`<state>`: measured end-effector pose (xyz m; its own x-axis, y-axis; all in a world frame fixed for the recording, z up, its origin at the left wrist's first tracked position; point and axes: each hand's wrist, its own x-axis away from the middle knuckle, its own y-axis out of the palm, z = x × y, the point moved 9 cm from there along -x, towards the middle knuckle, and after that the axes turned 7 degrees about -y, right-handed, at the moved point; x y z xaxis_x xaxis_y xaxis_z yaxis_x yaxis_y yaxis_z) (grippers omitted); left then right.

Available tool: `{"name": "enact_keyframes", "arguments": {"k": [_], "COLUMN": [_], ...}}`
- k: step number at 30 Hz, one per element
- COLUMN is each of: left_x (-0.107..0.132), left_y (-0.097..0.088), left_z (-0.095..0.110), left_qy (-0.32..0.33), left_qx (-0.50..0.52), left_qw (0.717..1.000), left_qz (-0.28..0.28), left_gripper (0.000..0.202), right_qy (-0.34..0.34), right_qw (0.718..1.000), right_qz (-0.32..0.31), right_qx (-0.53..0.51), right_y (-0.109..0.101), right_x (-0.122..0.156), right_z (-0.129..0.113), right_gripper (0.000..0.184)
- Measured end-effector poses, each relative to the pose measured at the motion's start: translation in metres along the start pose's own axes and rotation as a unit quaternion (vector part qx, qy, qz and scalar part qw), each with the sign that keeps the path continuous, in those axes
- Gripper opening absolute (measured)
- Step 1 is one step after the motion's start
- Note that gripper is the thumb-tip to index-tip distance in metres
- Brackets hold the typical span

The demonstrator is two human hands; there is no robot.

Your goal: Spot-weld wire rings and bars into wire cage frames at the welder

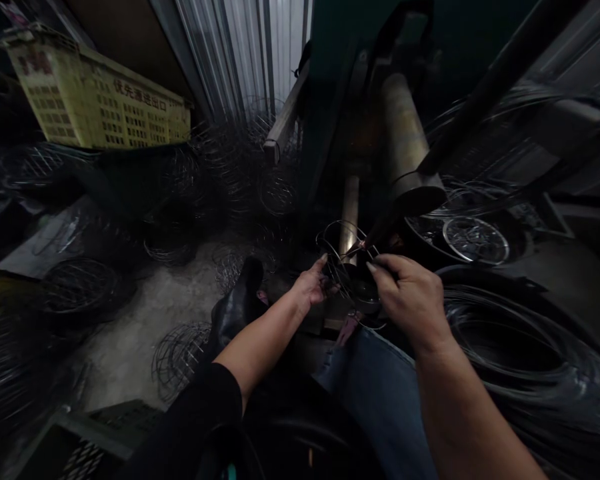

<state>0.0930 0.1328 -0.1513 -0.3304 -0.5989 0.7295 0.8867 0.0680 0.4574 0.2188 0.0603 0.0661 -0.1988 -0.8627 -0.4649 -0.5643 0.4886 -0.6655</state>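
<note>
A small frame of bent wire rings is between my hands, in front of the machine's lower metal rod. My left hand is closed on the left side of this wire frame, its thumb and forefinger stretched along the wire. My right hand is closed in a pinch at the frame's right side, gripping a thin wire. The wire's far end meets the dark pointed electrode tip, where a small orange glow shows. The right fingertips partly hide what they pinch.
Above the work juts a thick brass-coloured cylinder. Coiled wire lies on the right, behind it a tub with shiny wire rings. A yellow crate stands at the left. Wire baskets lie on the floor.
</note>
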Motion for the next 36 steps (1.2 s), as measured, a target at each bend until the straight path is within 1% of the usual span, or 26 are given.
{"name": "enact_keyframes", "arguments": {"k": [1,2,3,4,5,6,7,8,9,10,11,13,15,17,19,21,23,26,29,32,36], "left_x": [0.004,0.01,0.017,0.026,0.037,0.051,0.065,0.078,0.086,0.089,0.088,0.085,0.085,0.09,0.094,0.096,0.094,0.087,0.079,0.071,0.063], "left_y": [-0.005,-0.011,-0.017,-0.021,-0.021,-0.016,-0.007,0.004,0.013,0.02,0.024,0.028,0.028,0.027,0.023,0.021,0.019,0.018,0.02,0.02,0.022], "left_z": [-0.002,-0.004,-0.004,0.002,0.01,0.02,0.028,0.033,0.034,0.034,0.035,0.038,0.04,0.042,0.044,0.045,0.047,0.05,0.053,0.056,0.055], "left_qy": [0.009,0.017,0.041,0.091,0.163,0.247,0.329,0.396,0.436,0.448,0.447,0.428,0.419,0.427,0.44,0.443,0.433,0.404,0.395,0.405,0.423], "left_qx": [-0.017,-0.031,-0.049,-0.079,-0.126,-0.186,-0.249,-0.308,-0.351,-0.374,-0.383,-0.382,-0.367,-0.346,-0.323,-0.305,-0.287,-0.263,-0.249,-0.254,-0.294], "left_qw": [1.0,0.999,0.997,0.992,0.978,0.951,0.911,0.865,0.828,0.811,0.808,0.819,0.83,0.835,0.838,0.843,0.854,0.876,0.884,0.878,0.857], "left_qz": [0.011,0.023,0.033,0.038,0.035,0.024,0.006,-0.012,-0.025,-0.032,-0.031,-0.026,-0.026,-0.028,-0.026,-0.021,-0.01,0.0,-0.003,0.003,-0.003], "left_gripper": [0.046,0.044,0.039,0.035,0.039,0.05,0.061,0.069,0.072,0.073,0.072,0.068,0.062,0.06,0.061,0.063,0.064,0.065,0.066,0.068,0.07], "right_qy": [0.008,0.03,0.064,0.106,0.151,0.185,0.208,0.223,0.231,0.235,0.236,0.233,0.214,0.179,0.131,0.089,0.069,0.07,0.081,0.092,0.094], "right_qw": [0.999,0.998,0.994,0.987,0.979,0.969,0.959,0.949,0.939,0.928,0.919,0.906,0.909,0.931,0.959,0.977,0.985,0.989,0.99,0.989,0.99], "right_qz": [0.012,0.027,0.042,0.049,0.047,0.036,0.015,-0.004,-0.02,-0.032,-0.038,-0.041,-0.022,0.017,0.047,0.046,0.027,0.011,0.011,0.005,-0.008], "right_qx": [-0.028,-0.056,-0.082,-0.108,-0.132,-0.158,-0.19,-0.222,-0.255,-0.286,-0.313,-0.351,-0.357,-0.317,-0.246,-0.187,-0.157,-0.133,-0.119,-0.113,-0.104], "right_y": [-0.006,-0.012,-0.017,-0.021,-0.021,-0.018,-0.011,-0.005,0.002,0.008,0.012,0.016,0.012,0.001,-0.009,-0.012,-0.01,-0.007,-0.004,0.002,0.005], "right_x": [0.006,0.014,0.025,0.037,0.05,0.063,0.074,0.084,0.091,0.096,0.099,0.1,0.095,0.087,0.077,0.066,0.055,0.039,0.026,0.016,0.013], "right_z": [0.002,0.009,0.021,0.036,0.053,0.068,0.081,0.091,0.098,0.101,0.102,0.095,0.083,0.068,0.053,0.039,0.032,0.028,0.029,0.031,0.032], "right_gripper": [0.024,0.025,0.026,0.031,0.037,0.042,0.045,0.046,0.045,0.044,0.044,0.046,0.047,0.041,0.029,0.022,0.021,0.024,0.027,0.029,0.029]}}
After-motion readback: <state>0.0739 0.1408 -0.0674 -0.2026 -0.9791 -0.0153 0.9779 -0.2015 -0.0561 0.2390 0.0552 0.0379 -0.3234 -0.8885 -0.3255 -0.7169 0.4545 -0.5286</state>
